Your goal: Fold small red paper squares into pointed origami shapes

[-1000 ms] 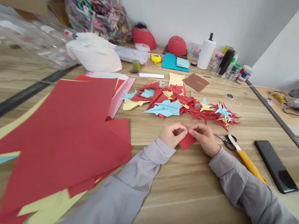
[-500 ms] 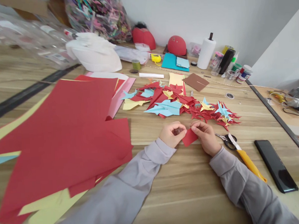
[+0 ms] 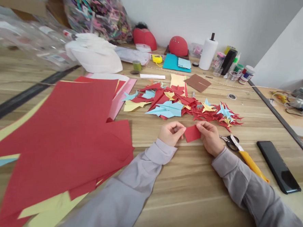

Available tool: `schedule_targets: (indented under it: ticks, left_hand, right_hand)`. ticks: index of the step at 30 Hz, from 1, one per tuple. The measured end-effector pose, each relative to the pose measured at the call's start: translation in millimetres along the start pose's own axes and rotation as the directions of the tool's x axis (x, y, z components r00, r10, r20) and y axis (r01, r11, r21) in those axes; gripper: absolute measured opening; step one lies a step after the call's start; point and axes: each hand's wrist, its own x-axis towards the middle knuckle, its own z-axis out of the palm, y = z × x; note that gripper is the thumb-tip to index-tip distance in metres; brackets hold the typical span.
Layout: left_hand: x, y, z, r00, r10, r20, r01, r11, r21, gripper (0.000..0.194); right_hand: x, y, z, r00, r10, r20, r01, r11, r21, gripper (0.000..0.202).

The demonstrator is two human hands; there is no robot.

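Note:
A small red piece of paper (image 3: 192, 134) is stretched between my two hands, just above the wooden table. My left hand (image 3: 171, 133) pinches its left edge between thumb and finger. At the upper right corner, my right hand (image 3: 210, 137) grips it the same way. Right behind my hands lies a heap of folded paper shapes (image 3: 163, 99), mostly red with some light blue and yellow ones. Black-handled scissors (image 3: 230, 143) and a yellow utility knife (image 3: 252, 164) rest beside my right wrist.
Large red paper sheets (image 3: 73, 132) cover the left side, over yellow and pink ones. A black phone (image 3: 279, 167) lies at the right. Along the wall stand a white paper roll (image 3: 207, 54), bottles, a yellow tape measure (image 3: 157, 59) and a red pincushion-like dome (image 3: 178, 45).
My hands have drawn slightly apart, so more of the red paper shows between them. It is now held more level. The other things lie as before.

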Motion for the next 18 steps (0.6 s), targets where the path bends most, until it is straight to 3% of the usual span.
schedule_targets:
  ticks: [3,5,9,12,18]
  left_hand:
    - [2.8,-1.8,-2.0,0.999,0.018,-0.044,-0.018,1.000,0.002,0.013]
    - [4.4,-2.8,-2.5,0.993,0.099,-0.067,-0.098,0.995,0.026,0.011]
    - [4.5,-3.8,-1.8,0.972,0.235,0.021,-0.236,0.970,0.054,0.010]
    - [3.2,-4.5,-1.2,0.974,0.200,0.103,-0.206,0.977,0.052,0.010]
    - [2.6,-4.0,-1.1,0.984,0.127,0.121,-0.130,0.991,0.014,0.012]
  right_hand:
    - [0.4,3.8,-1.8,0.999,-0.032,0.017,0.032,0.999,-0.025,0.020]
    - [0.3,5.3,-3.0,0.998,-0.062,0.027,0.064,0.996,-0.055,0.017]
    - [-2.1,4.0,-2.9,0.983,-0.143,0.118,0.166,0.963,-0.212,0.009]
    - [-4.6,2.9,-1.9,0.965,-0.160,0.207,0.220,0.925,-0.311,0.006]
    - [-6.7,2.6,-1.6,0.959,-0.154,0.238,0.234,0.905,-0.356,0.007]
